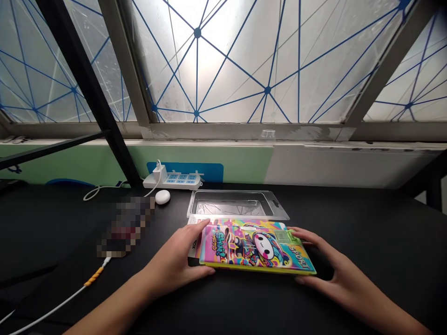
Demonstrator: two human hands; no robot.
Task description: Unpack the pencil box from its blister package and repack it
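Flat, glossy, brightly printed cartoon phone case (256, 251) on black desk (366, 223), near clear plastic tray (237, 204), pinched at short ends by left hand (178, 260) and right hand (328, 270); likely light, stiff, slippery.

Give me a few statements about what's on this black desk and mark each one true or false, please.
1. Both hands hold the colourful case, the left hand at one end and the right hand at the other. True.
2. The clear plastic tray lies between the case and the wall. True.
3. The power strip has nothing plugged into it. False: a white charger sits in its left end.
4. The small white oval case rests on top of the colourful case. False: it lies apart on the desk, near the power strip.
5. The colourful case is plain green. False: it bears a bright cartoon print.
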